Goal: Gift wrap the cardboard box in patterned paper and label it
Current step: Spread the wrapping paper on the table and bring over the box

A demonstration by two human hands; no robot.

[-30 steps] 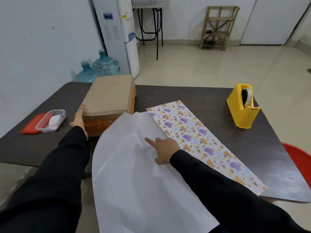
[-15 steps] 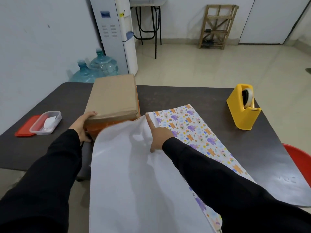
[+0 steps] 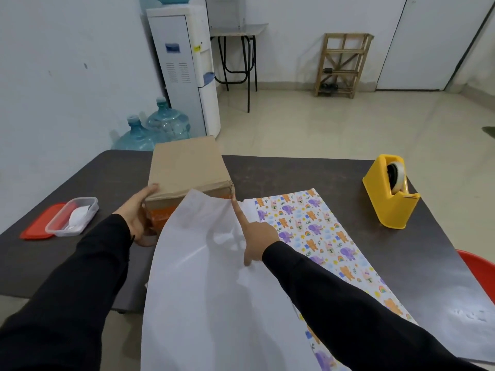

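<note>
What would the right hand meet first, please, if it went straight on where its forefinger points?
Most likely the cardboard box: the right hand points its forefinger along the lifted paper at the box's near right corner, just beyond the fingertip, though one view leaves depth unsure.

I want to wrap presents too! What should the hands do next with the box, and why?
Probably slide the cardboard box onto the white back of the paper. The left hand grips the box's near corner, the box seems to stand at the paper's far edge rather than on it, and the right hand lays a straight forefinger on the sheet there, seemingly steadying it.
</note>
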